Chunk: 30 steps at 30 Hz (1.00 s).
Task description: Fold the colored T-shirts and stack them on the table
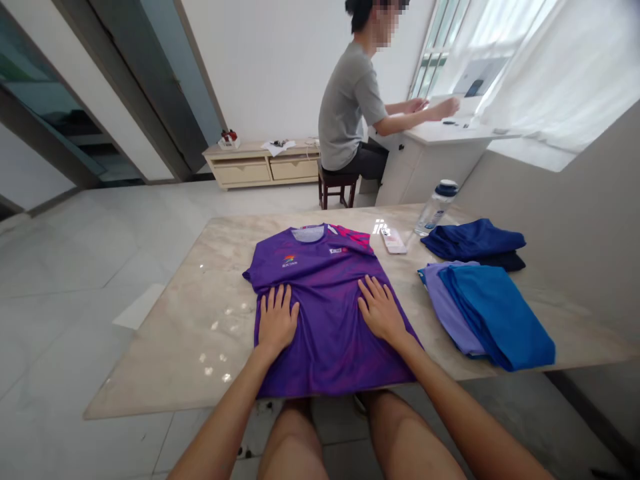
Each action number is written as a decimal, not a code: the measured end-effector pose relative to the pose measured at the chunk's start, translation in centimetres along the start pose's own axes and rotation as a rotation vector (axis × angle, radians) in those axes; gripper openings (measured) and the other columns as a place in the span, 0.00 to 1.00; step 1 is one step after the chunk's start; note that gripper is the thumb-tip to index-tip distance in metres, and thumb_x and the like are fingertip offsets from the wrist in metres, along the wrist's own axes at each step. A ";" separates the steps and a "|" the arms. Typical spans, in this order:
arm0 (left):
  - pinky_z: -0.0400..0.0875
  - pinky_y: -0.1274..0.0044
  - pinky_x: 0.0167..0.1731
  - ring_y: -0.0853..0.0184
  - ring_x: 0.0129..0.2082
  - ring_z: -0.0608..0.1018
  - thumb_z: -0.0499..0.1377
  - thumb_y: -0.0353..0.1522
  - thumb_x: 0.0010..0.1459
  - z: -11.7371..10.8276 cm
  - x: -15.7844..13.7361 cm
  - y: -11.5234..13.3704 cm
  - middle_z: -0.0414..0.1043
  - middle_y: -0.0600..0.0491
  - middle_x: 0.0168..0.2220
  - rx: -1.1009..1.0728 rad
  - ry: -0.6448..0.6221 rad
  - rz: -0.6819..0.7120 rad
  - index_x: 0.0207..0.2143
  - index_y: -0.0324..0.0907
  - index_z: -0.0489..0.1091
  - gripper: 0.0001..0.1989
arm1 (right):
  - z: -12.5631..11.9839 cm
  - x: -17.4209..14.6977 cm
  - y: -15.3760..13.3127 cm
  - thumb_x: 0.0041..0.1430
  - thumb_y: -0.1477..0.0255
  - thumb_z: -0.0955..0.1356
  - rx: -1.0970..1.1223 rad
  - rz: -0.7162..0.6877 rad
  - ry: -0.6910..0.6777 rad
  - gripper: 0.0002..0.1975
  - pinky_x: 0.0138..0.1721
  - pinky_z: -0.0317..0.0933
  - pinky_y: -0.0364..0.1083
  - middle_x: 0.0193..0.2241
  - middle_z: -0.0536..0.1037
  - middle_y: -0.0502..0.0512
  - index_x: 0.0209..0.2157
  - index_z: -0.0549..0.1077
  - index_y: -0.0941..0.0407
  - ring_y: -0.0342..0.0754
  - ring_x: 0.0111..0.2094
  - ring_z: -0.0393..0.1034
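Note:
A purple T-shirt [325, 320] lies spread front side up on the marble-patterned table [190, 320], its collar pointing away from me and its hem along the near edge. Pink patterning marks its right shoulder, and small logos sit across the chest. My left hand [277, 319] rests palm down on the shirt's left side, fingers stretched out. On the opposite side, my right hand [381, 310] presses flat on the fabric with its fingers spread. Wrinkles run through the cloth between both hands.
Folded blue and lilac clothes [500, 313] lie at the right, with a dark navy garment [475, 240] behind them. A phone [394, 241] and a clear water bottle [435, 210] stand near the far edge. Beyond, a person in grey [345, 107] sits at a white desk [435, 160].

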State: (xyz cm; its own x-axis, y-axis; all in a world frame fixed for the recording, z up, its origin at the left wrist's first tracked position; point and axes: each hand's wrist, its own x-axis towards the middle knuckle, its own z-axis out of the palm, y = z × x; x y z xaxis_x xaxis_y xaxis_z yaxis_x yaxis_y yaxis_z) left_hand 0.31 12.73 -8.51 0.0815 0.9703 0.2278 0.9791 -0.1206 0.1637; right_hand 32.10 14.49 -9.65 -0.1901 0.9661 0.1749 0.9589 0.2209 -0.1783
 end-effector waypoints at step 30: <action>0.76 0.55 0.59 0.42 0.54 0.84 0.47 0.41 0.74 -10.6 -11.3 0.0 0.84 0.33 0.52 0.067 -0.308 0.135 0.59 0.37 0.80 0.27 | -11.7 -12.3 0.2 0.77 0.66 0.58 -0.030 -0.021 -0.299 0.24 0.56 0.71 0.56 0.48 0.87 0.70 0.51 0.85 0.59 0.63 0.51 0.84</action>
State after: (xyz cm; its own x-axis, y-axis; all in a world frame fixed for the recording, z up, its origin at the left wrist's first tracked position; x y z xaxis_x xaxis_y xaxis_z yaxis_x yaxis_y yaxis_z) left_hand -2.59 -0.49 -0.95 0.2537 0.9655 -0.0590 0.9649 -0.2482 0.0863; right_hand 37.07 1.10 -0.53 -0.2592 0.9589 -0.1154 0.9590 0.2414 -0.1485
